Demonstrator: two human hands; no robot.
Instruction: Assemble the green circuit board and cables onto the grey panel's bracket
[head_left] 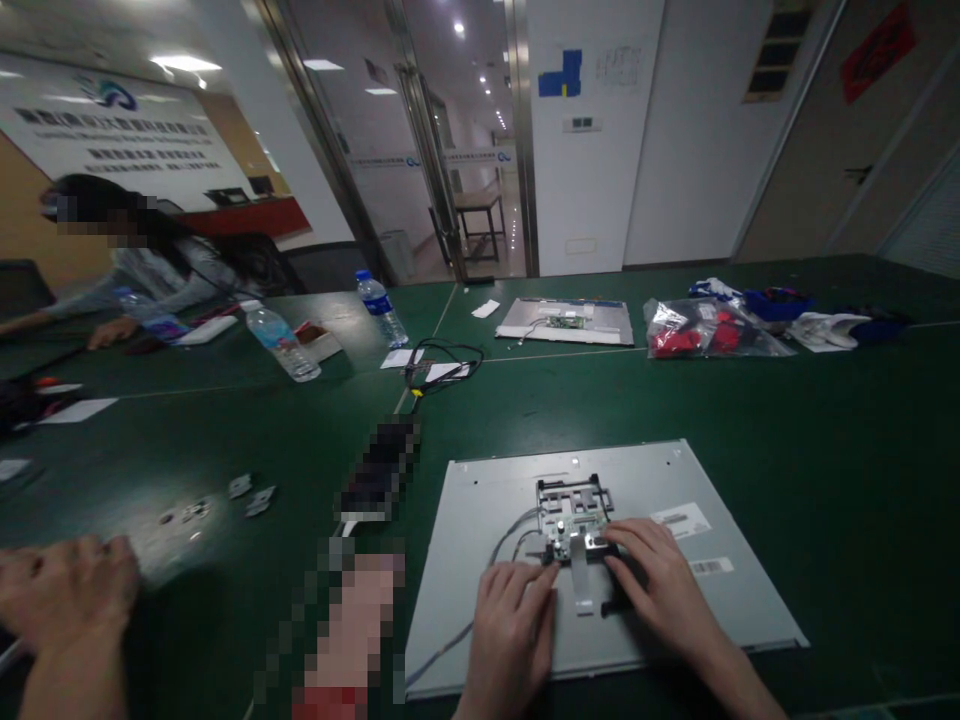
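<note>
A large pale metal-backed panel lies flat on the table before me. On its middle sits a small circuit board in a black frame, with a flat ribbon cable hanging from its near edge and thin grey wires running off to the left. My left hand is closed, its fingertips pinching the board's near left corner. From the other side, my right hand grips the board's right end between thumb and fingers. The fingertips partly hide the board's edges.
Another person's hand rests at the left, near small metal pieces. A phone with a cable lies beside the panel. Farther back are water bottles, a second panel and a plastic bag. A person sits far left.
</note>
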